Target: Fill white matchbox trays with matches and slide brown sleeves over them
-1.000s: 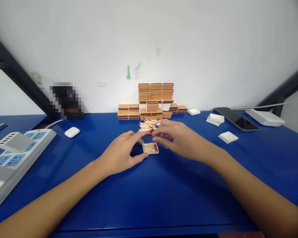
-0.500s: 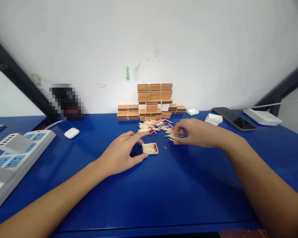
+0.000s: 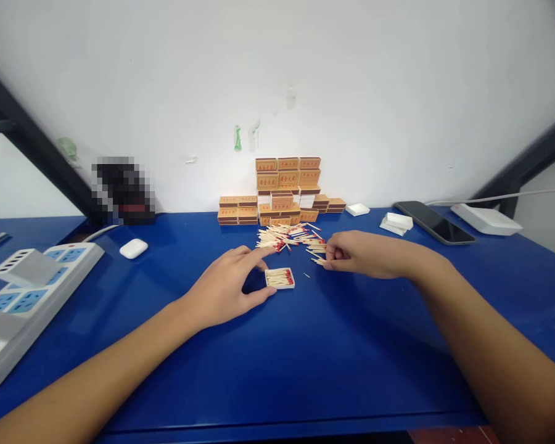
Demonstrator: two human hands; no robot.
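Observation:
A white matchbox tray (image 3: pixel 280 279) with red-tipped matches in it lies on the blue table. My left hand (image 3: pixel 231 280) steadies it at the left end, thumb at the near corner and fingers on the far side. To the right, my right hand (image 3: pixel 351 253) is closed in a pinch on matches (image 3: pixel 319 261) at the edge of the loose spread. Its curled fingers partly hide the match heads. Beyond the tray, a loose pile of matches (image 3: pixel 277 235) lies before stacked orange-brown matchboxes (image 3: pixel 288 179).
White empty trays (image 3: pixel 396 222) and another white tray (image 3: pixel 357 209) lie at the back right, near a phone (image 3: pixel 432 222) and a white box (image 3: pixel 486 219). Leftward are a white earbud case (image 3: pixel 134 248) and a power strip (image 3: pixel 81 265). A wall stands behind the table.
My right hand has lowered slightly and its fingers have drawn together on the matches. My left hand and the tray stay in place.

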